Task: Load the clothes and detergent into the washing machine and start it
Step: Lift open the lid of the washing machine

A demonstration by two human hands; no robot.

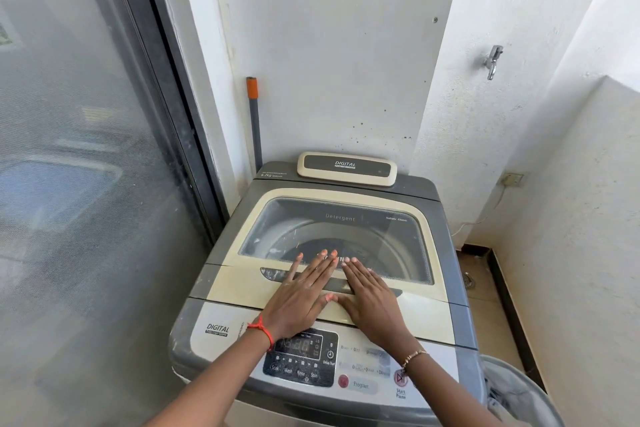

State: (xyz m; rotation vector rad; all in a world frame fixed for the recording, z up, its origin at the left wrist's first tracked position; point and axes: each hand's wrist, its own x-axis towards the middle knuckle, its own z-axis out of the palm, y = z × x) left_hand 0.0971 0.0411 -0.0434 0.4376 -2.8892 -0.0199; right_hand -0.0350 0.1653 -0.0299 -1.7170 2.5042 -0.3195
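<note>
Lid (332, 274) of the washing machine (446, 253) is down. Left hand (298, 298) and right hand (370, 302) lie flat on it, fingers spread, grasping nothing. Judged step: lid closed or about to be lifted; cannot tell which. If loaded, next move calls for the start button (401, 378). Clothes (509, 395) sit in one basket (540, 388), lower right. Detergent not seen. Count: one machine, two hands.

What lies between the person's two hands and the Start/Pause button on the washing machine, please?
In the head view, a bare strip of lid and the control panel separate both hands, left and right, from the Start/Pause button.
</note>
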